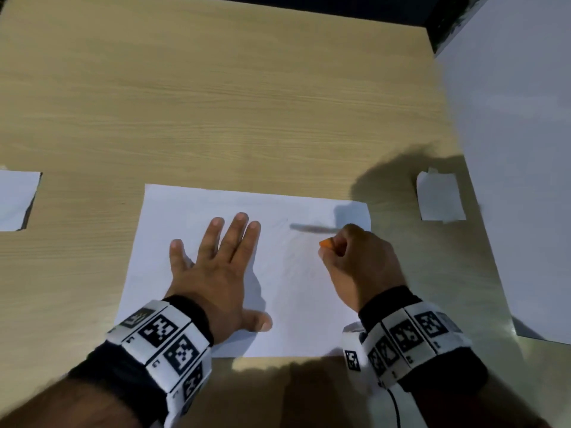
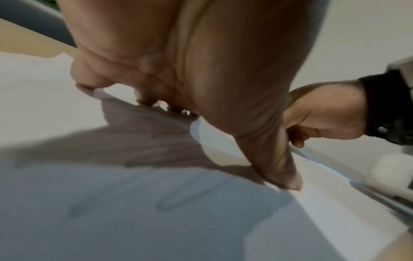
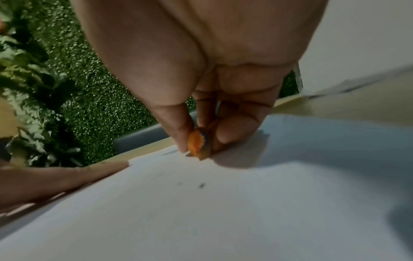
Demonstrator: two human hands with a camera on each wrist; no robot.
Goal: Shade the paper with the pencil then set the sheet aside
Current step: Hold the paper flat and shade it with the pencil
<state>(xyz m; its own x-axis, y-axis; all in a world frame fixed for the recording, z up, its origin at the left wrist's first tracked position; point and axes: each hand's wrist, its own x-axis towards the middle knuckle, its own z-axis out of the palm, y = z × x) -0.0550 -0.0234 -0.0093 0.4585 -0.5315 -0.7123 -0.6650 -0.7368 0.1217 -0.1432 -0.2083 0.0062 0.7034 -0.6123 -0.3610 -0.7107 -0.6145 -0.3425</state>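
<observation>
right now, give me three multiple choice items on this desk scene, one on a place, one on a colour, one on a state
1. Where does the left hand rest?
A. on the bare table
B. flat on the sheet
C. on the small paper at the right

2. What colour is the end of the pencil that shows?
A. orange
B. green
C. white

3. How is the right hand?
A. spread flat
B. hanging idle
C. curled round the pencil

Answers: 1 B, the head view shows its fingers spread on the sheet. 2 A, an orange end shows between the fingers. 3 C, the right wrist view shows thumb and fingers pinching it.
</observation>
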